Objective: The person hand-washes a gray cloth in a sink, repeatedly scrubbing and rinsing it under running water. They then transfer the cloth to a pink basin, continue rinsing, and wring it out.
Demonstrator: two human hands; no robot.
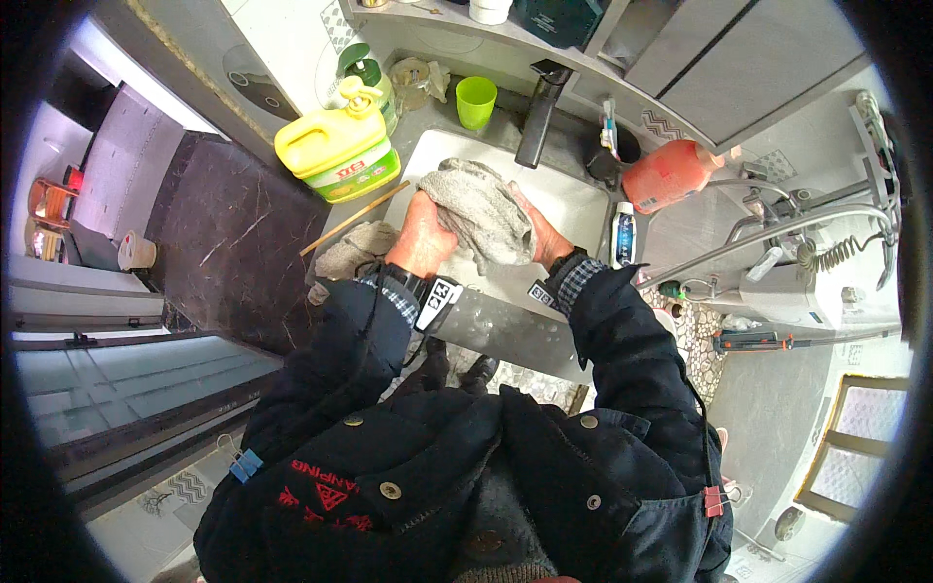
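Observation:
A bunched grey cloth [478,209] is held up over the white sink basin [573,211]. Its left end is in the grip of my left hand [423,238], with the fingers wrapped round it. On the other side my right hand [546,231] grips the right edge, its fingers partly hidden by the cloth. Beyond the cloth stands the dark faucet [542,117], its spout pointing toward the basin. A second greyish cloth [355,251] lies on the counter beside my left wrist, near a thin wooden stick [352,220].
Left of the basin stand a yellow jug [335,146] and a green-topped bottle [374,83]. A green cup [475,102] sits behind it. To the right are a toothpaste tube [623,235], a pinkish-red bottle [671,177] and a dark cup with toothbrushes [612,146]. Cabinets [748,73] overhang the back.

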